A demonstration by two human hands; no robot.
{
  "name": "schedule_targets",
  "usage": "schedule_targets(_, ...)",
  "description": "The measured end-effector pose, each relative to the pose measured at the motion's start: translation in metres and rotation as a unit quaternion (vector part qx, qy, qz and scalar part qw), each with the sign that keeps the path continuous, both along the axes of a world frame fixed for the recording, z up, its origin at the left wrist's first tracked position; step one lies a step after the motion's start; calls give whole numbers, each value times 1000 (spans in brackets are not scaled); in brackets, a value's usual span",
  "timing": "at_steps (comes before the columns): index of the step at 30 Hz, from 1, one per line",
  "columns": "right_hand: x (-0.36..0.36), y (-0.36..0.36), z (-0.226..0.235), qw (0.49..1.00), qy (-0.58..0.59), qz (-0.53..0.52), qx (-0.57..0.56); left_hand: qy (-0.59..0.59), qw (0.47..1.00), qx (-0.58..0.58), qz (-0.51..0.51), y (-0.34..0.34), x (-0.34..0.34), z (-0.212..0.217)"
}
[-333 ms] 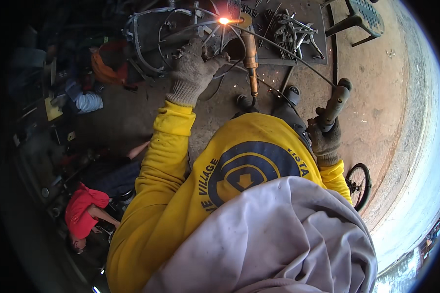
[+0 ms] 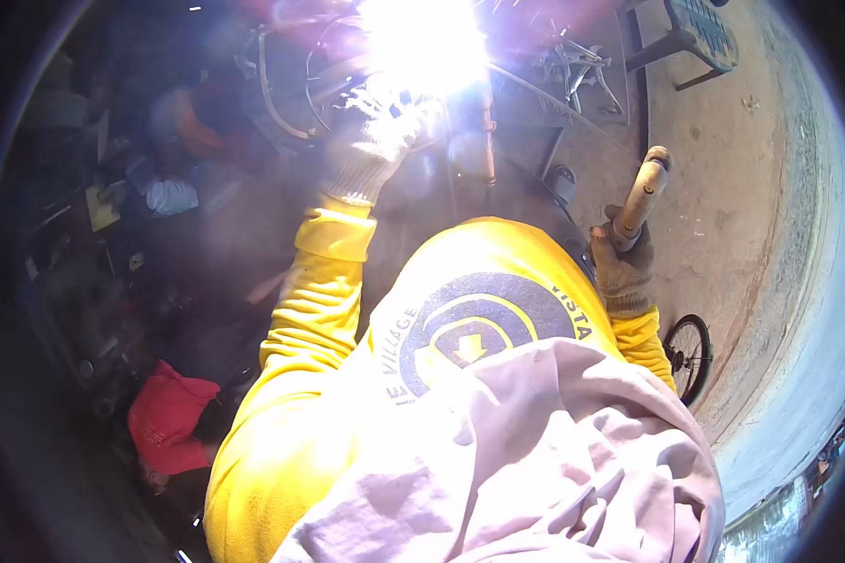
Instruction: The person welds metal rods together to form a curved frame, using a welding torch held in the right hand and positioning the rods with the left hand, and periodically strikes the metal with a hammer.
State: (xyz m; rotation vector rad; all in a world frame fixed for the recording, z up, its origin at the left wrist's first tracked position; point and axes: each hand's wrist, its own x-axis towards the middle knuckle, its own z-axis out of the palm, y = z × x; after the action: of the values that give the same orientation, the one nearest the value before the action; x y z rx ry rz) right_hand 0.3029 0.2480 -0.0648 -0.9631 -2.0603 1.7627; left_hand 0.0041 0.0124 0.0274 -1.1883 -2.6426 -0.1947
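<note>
My gloved right hand point(image 2: 624, 272) is closed round the handle of a welding electrode holder point(image 2: 646, 192). From its head a long thin electrode point(image 2: 549, 98) runs up and left into a blinding white arc point(image 2: 424, 42). My left hand point(image 2: 366, 155), also gloved, is just below and left of the arc, by the bars of a curved metal frame point(image 2: 270, 94). Its fingers look curled, but glare washes out what they hold. An orange angle grinder point(image 2: 488, 141) lies right beside the arc, its upper part lost in the light.
Metal clamps point(image 2: 587, 75) lie on the worktable at the right. Beyond stands a plastic chair point(image 2: 699, 38). A bicycle wheel point(image 2: 688, 358) is at my lower right. A person in a red shirt point(image 2: 169, 418) is at the lower left. My sandalled foot point(image 2: 561, 180) shows below the table.
The small orange glow at the electrode's tip has become a large white arc with flying sparks. The electrode holder has tilted and shifted slightly. My left hand stays in place.
</note>
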Motion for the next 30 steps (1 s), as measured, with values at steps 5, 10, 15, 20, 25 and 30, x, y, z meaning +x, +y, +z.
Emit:
schedule_targets(5, -7, 2, 5, 1000, -6, 15, 15, -137, 988, 55, 54, 1, -1, 3)
schedule_targets(10, -11, 0, 9, 992, 47, 30, 112, -243, 954, 137, 107, 13, 3, 12)
schedule_targets(15, -18, 2, 21, 999, -9, -2, -49, -66, 998, 9, -15, -8, -12, -18)
schedule_targets(20, -39, 26, 33, 991, 49, -77, -101, 74, 992, -60, -85, -9, -13, -20)
schedule_targets(25, -92, 60, 65, 983, 133, -128, -23, -201, 965, 169, -2, -8, -15, -33)
schedule_targets(30, -164, 118, 113, 981, 136, -97, 101, -181, 975, 114, 65, 0, -1, -6)
